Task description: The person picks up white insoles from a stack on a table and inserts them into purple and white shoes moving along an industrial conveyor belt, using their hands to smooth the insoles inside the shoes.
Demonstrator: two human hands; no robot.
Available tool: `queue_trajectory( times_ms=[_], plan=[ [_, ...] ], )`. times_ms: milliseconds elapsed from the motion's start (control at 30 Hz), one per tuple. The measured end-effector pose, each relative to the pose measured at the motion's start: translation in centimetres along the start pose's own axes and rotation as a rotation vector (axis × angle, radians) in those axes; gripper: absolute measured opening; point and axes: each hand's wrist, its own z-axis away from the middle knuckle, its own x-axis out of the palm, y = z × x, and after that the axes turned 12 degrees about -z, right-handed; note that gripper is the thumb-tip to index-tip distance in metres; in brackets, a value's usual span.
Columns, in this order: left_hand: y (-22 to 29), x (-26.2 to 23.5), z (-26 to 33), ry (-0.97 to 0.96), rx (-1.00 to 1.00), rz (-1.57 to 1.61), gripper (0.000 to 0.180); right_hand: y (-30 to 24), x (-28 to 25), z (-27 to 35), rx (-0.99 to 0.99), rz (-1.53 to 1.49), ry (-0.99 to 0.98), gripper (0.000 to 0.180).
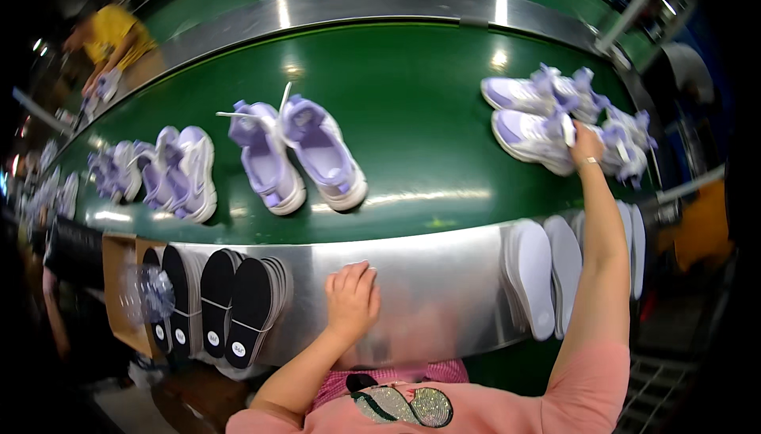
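My right hand (587,145) reaches out to the far right and is closed on a white and lilac sneaker (531,134), near its collar and tongue. Another lilac sneaker (511,93) lies just beyond it, and more shoes (626,145) are bunched beside my wrist. Just below the belt's near edge, my left hand (353,299) rests over the metal ledge (428,299), holding nothing, its fingers loosely bent. Ahead of it on the green belt (412,109) stands a pair of lilac sneakers, one (265,156) next to the other (323,152), toes pointing away and laces loose.
More lilac sneakers (178,172) stand along the belt to the left. Stacks of black insoles (254,307) lie on the ledge by a cardboard box (119,291) with clear plastic in it. White and grey insoles (535,275) lie at right. A person in yellow (119,38) handles shoes at far left.
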Motion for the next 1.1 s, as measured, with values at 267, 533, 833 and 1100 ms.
queue_trajectory(
  times_ms=[267,533,833,1100],
  plan=[
    [0.3,-0.1,-0.4,-0.058,-0.043,-0.080,0.029,0.7,6.5,-7.7,-0.111,-0.180,-0.094,0.040],
    [0.7,0.0,0.2,0.021,-0.052,-0.053,0.028,-8.5,0.1,-1.0,-0.380,0.115,-0.060,0.010],
    [3.8,-1.3,-0.8,0.137,-0.433,0.672,0.067,-21.1,-11.7,16.5,-0.496,-0.450,-0.370,0.026],
    [6.3,-2.6,3.0,0.148,-0.319,0.429,0.080,-22.2,-11.1,30.6,-0.550,-0.354,-0.488,0.028]
  ],
)
